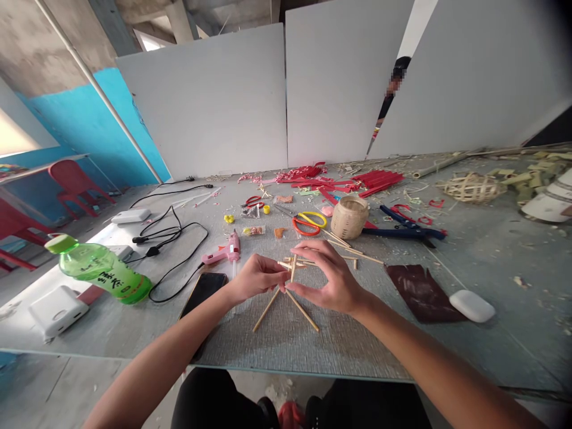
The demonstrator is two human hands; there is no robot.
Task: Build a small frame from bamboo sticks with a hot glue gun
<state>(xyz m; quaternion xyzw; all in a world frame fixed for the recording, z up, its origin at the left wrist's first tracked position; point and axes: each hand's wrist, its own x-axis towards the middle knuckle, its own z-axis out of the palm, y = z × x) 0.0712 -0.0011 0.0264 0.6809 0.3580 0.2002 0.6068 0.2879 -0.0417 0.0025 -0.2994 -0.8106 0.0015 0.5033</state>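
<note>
My left hand [261,275] is closed in a pinch on a small frame of thin wooden sticks [304,313], where the sticks meet. Two legs of the frame slant down and apart towards the table's front edge. With thumb and fingertips at its two ends, my right hand [328,277] grips a short stick [294,269] standing nearly upright against the frame. The fingers partly hide the joint. Beyond my hands, several loose sticks [353,247] lie beside a round woven-looking container [350,217]. A pink hot glue gun [232,249] rests left of my left hand.
A green bottle [105,271] lies at left near black cables [179,238] and a white power bank [58,311]. A phone [205,292] is by my left forearm. Scissors [308,223], pliers [402,229], red strips [379,180], a brown sheet [420,292] and a white case [472,305] lie around.
</note>
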